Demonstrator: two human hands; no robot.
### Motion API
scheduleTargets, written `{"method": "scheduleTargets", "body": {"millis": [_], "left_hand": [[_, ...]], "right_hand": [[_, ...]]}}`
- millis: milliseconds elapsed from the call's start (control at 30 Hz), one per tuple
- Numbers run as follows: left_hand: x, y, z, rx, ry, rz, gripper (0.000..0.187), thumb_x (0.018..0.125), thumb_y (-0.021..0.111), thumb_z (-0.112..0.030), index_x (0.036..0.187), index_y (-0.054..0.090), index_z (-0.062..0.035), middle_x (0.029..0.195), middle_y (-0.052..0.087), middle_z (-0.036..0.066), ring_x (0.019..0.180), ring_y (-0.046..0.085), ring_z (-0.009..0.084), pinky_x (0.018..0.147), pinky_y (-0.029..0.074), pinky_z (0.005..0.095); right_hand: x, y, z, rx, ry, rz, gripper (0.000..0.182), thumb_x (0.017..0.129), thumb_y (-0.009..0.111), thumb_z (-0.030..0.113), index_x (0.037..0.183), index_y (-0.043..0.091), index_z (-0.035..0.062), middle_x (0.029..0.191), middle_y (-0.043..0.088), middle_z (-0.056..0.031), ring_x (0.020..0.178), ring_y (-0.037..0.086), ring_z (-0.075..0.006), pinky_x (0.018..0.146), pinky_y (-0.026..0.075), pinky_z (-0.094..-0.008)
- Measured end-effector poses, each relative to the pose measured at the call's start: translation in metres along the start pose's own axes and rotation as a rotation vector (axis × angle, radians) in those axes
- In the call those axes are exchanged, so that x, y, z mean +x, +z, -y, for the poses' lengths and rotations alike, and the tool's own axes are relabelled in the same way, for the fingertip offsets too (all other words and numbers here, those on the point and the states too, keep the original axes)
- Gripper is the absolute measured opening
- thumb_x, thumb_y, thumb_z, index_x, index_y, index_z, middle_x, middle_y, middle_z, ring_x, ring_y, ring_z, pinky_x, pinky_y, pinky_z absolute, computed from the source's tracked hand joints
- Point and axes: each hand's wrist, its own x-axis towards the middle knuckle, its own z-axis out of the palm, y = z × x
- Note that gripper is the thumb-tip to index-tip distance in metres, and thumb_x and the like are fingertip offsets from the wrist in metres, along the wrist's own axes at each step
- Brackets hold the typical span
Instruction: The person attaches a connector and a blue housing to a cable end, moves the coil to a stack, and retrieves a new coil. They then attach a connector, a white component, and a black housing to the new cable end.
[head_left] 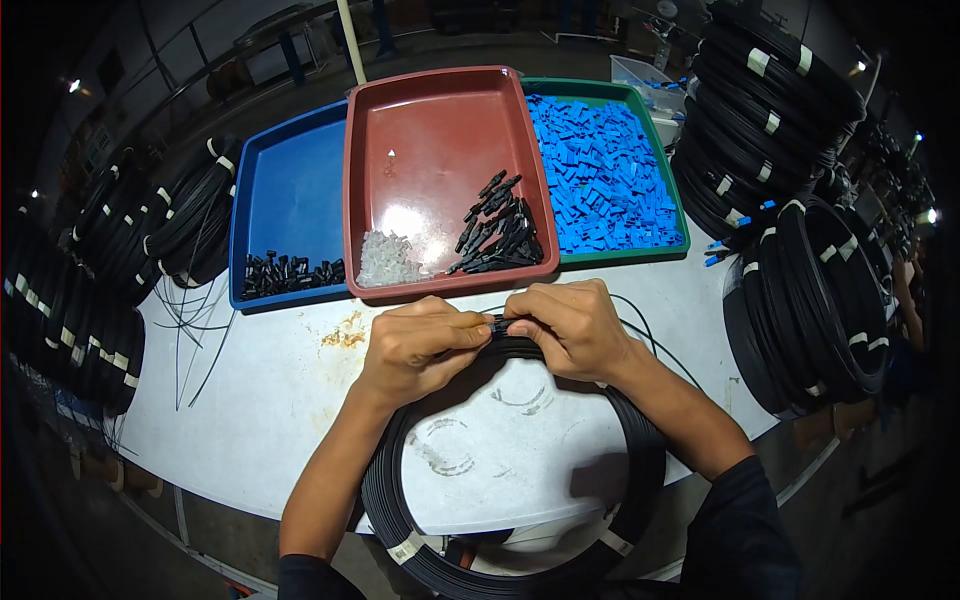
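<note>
My left hand (425, 345) and my right hand (570, 325) meet above the far side of a coil of black cable (640, 440). Between their fingertips is a small black cable connector (501, 325), pinched from both sides and mostly hidden by the fingers. The coil lies partly on the white table and overhangs its near edge, with white tape bands around it. A loose black cable end loops out to the right behind my right hand. Just beyond my hands stands a red tray (440, 285) with black connector parts (505, 235) and small clear pieces (388, 260).
A blue tray (290, 190) with black caps (290, 275) is at left. The green tray (686, 225) at right holds many blue clips (600, 180). Taped cable coils are stacked right (770, 120) and left (70, 340). The white table (240, 420) bears brown stains.
</note>
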Motion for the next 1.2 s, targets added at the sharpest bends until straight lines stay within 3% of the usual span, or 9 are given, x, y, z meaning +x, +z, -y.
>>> {"method": "scheduleTargets", "body": {"millis": [67,367,667,767,833,900,1000,1067,1200], "left_hand": [[0.000,-0.001,0.000,0.108,0.079,0.035,0.019,0.070,0.084,0.004,0.087,0.078,-0.0001,0.091,0.078,0.011,0.079,0.074,0.0199,0.068,0.060,0.0304],[-0.002,0.005,0.003,-0.023,-0.022,-0.050,0.020,0.070,0.085,0.004,0.088,0.079,-0.0028,0.089,0.078,0.011,0.076,0.074,0.0183,0.065,0.058,0.0285],[0.002,0.001,-0.005,0.217,0.148,-0.009,0.020,0.071,0.086,-0.002,0.090,0.079,-0.0036,0.091,0.078,0.007,0.080,0.072,0.0197,0.068,0.059,0.0306],[0.001,0.001,-0.003,0.120,0.081,-0.010,0.017,0.072,0.085,0.000,0.087,0.079,-0.0025,0.088,0.078,0.010,0.073,0.073,0.0189,0.064,0.058,0.0283],[-0.002,0.002,-0.001,-0.031,-0.099,-0.041,0.015,0.073,0.084,0.003,0.087,0.079,-0.0002,0.088,0.078,0.013,0.073,0.074,0.0195,0.064,0.058,0.0282],[-0.001,0.002,-0.003,-0.057,-0.139,-0.016,0.015,0.073,0.083,0.006,0.086,0.079,0.0017,0.087,0.078,0.015,0.073,0.074,0.0199,0.065,0.058,0.0283],[0.001,0.003,-0.003,-0.076,-0.078,-0.007,0.016,0.072,0.084,0.004,0.087,0.079,0.0004,0.086,0.078,0.013,0.072,0.074,0.0202,0.063,0.058,0.0284],[0.002,0.002,-0.004,0.092,0.089,0.017,0.017,0.072,0.085,0.001,0.088,0.078,-0.0013,0.085,0.078,0.011,0.071,0.073,0.0196,0.062,0.058,0.0290],[0.004,0.001,-0.006,0.245,0.232,0.034,0.021,0.072,0.085,-0.002,0.091,0.077,-0.0017,0.089,0.078,0.009,0.075,0.072,0.0201,0.065,0.058,0.0302]], "right_hand": [[-0.003,0.002,-0.003,0.008,0.023,0.011,0.019,0.080,0.077,0.011,0.094,0.066,0.0047,0.076,0.067,-0.0077,0.063,0.065,-0.0270,0.053,0.046,-0.0380],[-0.002,0.002,-0.003,0.042,-0.021,-0.061,0.021,0.077,0.079,0.005,0.093,0.066,0.0026,0.077,0.066,-0.0099,0.068,0.067,-0.0293,0.058,0.051,-0.0385],[-0.002,0.003,0.000,0.213,0.077,-0.015,0.018,0.076,0.080,0.006,0.090,0.069,0.0016,0.080,0.071,-0.0121,0.066,0.068,-0.0291,0.056,0.051,-0.0381],[0.003,0.000,0.007,0.226,0.148,-0.079,0.017,0.075,0.080,0.005,0.088,0.069,0.0015,0.079,0.071,-0.0116,0.065,0.068,-0.0293,0.056,0.051,-0.0377],[0.000,0.003,-0.001,0.136,0.012,-0.072,0.018,0.074,0.080,0.004,0.088,0.069,0.0013,0.079,0.071,-0.0115,0.066,0.068,-0.0293,0.057,0.052,-0.0375],[-0.001,0.002,-0.001,0.130,0.008,-0.059,0.018,0.074,0.080,0.003,0.088,0.070,0.0011,0.078,0.071,-0.0115,0.066,0.068,-0.0293,0.057,0.052,-0.0374],[-0.002,0.000,0.000,0.151,0.020,-0.039,0.016,0.074,0.080,0.003,0.087,0.070,0.0007,0.078,0.071,-0.0117,0.067,0.069,-0.0294,0.057,0.052,-0.0372],[-0.002,0.000,0.000,0.182,0.036,-0.030,0.015,0.074,0.080,0.003,0.086,0.071,0.0005,0.078,0.071,-0.0119,0.067,0.069,-0.0294,0.057,0.052,-0.0372],[-0.002,-0.001,0.000,0.249,0.128,0.030,0.012,0.078,0.078,0.004,0.086,0.072,-0.0002,0.080,0.072,-0.0130,0.069,0.070,-0.0292,0.060,0.054,-0.0362]]}}
